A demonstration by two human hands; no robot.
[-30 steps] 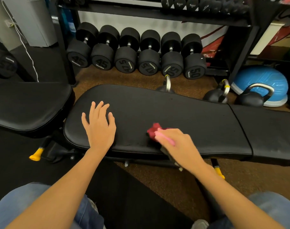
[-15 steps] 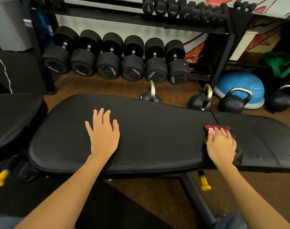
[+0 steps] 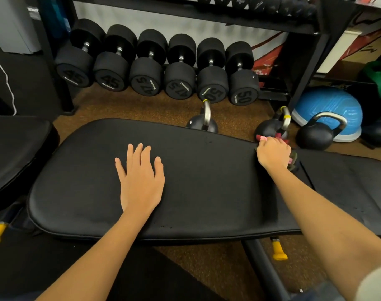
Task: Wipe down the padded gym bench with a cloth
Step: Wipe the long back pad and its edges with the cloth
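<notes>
The left hand [image 3: 141,181] lies flat, fingers spread, on the black bench pad [image 3: 207,192]. The right hand [image 3: 272,155], arm outstretched, has its fingers curled over a red cloth [image 3: 279,135] at the pad's far edge, mostly hidden beneath that hand.

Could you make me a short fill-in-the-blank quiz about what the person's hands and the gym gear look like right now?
1. The left hand lies flat on the black ____ pad.
2. The right hand presses a ____ cloth at the pad's far edge.
3. The six dumbbells are marked 45, 47.5 and ____.
4. The half-dome behind the kettlebell is ____.

Missing words: bench; red; 50; blue
</notes>
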